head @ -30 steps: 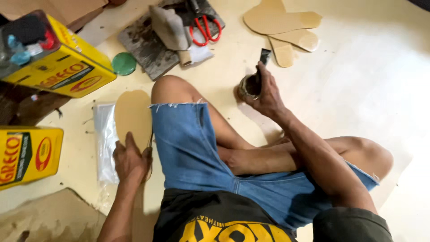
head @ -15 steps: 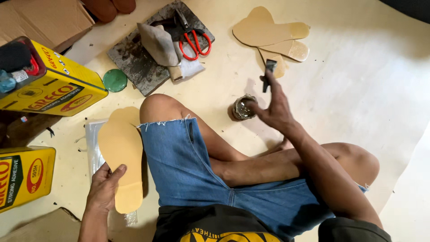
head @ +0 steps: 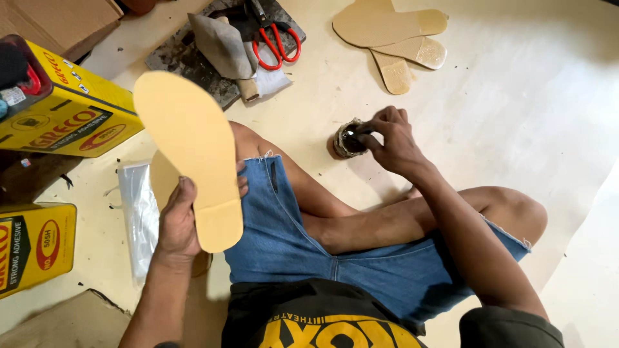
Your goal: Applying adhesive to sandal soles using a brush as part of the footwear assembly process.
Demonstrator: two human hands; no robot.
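The tan insole (head: 193,154) in the left hand (head: 177,222) looks matt and smooth, like pressed board or foam. The small tin (head: 348,138) under the right hand (head: 390,138) is metal, crusted and dull. The yellow adhesive cans (head: 71,116) are glossy painted metal. The scissors (head: 274,38) have shiny red plastic handles. The shorts (head: 290,245) are frayed blue denim. The floor (head: 529,116) is pale, matt sheet. A clear plastic bag (head: 138,219) glints beside the knee.

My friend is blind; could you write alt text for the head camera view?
A seated person's left hand lifts a tan sole while the right hand dips into a small glue tin on the floor. Yellow cans, red scissors and more insoles lie nearby.
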